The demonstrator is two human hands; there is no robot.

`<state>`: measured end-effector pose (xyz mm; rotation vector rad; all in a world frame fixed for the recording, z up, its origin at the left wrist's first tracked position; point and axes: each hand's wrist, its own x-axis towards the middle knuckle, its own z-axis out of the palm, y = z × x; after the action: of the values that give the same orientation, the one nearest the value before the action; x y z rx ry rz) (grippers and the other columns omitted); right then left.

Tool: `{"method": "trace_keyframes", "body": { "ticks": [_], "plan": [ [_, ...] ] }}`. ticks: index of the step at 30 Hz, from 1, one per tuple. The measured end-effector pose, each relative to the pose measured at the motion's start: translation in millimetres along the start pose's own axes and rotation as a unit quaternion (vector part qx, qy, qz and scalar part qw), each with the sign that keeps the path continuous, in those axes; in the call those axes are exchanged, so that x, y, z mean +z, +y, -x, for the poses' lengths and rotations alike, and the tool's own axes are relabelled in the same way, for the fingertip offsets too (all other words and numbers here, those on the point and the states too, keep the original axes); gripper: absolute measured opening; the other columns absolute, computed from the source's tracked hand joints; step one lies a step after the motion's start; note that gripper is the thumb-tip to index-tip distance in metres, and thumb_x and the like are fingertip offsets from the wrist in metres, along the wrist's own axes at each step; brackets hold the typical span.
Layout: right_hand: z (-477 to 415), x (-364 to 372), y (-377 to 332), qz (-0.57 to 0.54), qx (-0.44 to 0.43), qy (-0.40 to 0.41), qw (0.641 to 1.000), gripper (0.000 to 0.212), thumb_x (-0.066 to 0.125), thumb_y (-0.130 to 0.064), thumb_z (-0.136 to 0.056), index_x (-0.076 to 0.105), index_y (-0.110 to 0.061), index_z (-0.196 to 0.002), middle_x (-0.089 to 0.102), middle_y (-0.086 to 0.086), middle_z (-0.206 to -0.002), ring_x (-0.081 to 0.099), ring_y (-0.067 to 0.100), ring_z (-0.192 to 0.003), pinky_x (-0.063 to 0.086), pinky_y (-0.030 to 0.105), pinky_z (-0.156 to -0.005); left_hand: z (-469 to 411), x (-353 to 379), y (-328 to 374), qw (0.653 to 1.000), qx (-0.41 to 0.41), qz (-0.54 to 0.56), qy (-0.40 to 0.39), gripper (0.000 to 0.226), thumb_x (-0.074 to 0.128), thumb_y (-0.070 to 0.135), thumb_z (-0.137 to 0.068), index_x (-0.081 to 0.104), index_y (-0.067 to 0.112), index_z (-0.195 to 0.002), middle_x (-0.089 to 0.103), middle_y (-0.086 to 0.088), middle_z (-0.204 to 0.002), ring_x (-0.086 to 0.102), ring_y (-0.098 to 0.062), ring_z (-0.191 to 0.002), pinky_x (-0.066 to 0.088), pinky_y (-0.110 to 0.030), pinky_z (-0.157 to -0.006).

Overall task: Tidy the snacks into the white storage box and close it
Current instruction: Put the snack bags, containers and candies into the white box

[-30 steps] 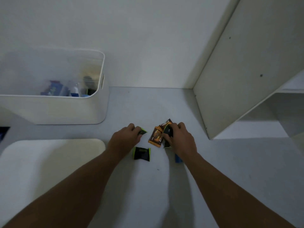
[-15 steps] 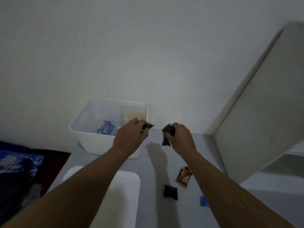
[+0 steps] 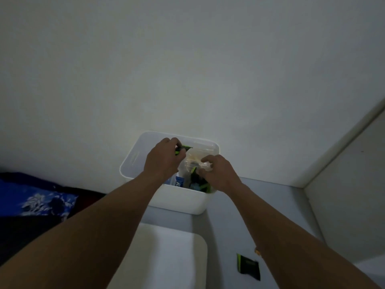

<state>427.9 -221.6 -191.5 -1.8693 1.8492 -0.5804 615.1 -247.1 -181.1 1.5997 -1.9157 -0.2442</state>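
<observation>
Against the wall (image 3: 187, 69), at the back of the table (image 3: 270, 203), sits the open white box (image 3: 179, 202), with packets (image 3: 198, 183) and a clear bag (image 3: 194, 158) inside. Its lid (image 3: 166, 257) lies flat in front of it. Your left hand (image 3: 164, 158) hovers over the box, fingers pinching a black-and-green snack (image 3: 184, 147). Your right hand (image 3: 218, 172) reaches into the box, fingers curled; you cannot tell what they hold. One dark snack packet (image 3: 249, 266) remains on the table beside your right forearm.
</observation>
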Motion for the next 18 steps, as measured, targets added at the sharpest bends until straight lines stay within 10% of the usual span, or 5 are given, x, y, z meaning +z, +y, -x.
{"method": "trace_keyframes", "body": {
  "ticks": [7,18],
  "plan": [
    [4,-7,17,0.114,0.018,-0.047,0.992,0.036,0.040,-0.028,-0.102,0.060,-0.002,-0.117,0.059,0.015,-0.122,0.057,0.031,-0.113,0.046,0.037,-0.092,-6,28,19,0.999,0.024,-0.004,-0.037,0.027,0.052,0.040,-0.094,0.063,0.020,-0.108,0.060,-0.002,-0.099,0.060,-0.021,-0.089,0.039,-0.029,-0.067],
    [12,-18,23,0.073,0.032,-0.094,0.992,0.032,0.041,-0.018,-0.099,0.060,-0.001,-0.118,0.061,0.016,-0.121,0.058,0.031,-0.109,0.047,0.037,-0.091,8,45,32,0.986,0.054,-0.108,-0.119,0.049,0.035,0.050,-0.099,0.064,0.013,-0.117,0.066,-0.007,-0.115,0.060,-0.025,-0.107,0.046,-0.037,-0.089]
  ]
}}
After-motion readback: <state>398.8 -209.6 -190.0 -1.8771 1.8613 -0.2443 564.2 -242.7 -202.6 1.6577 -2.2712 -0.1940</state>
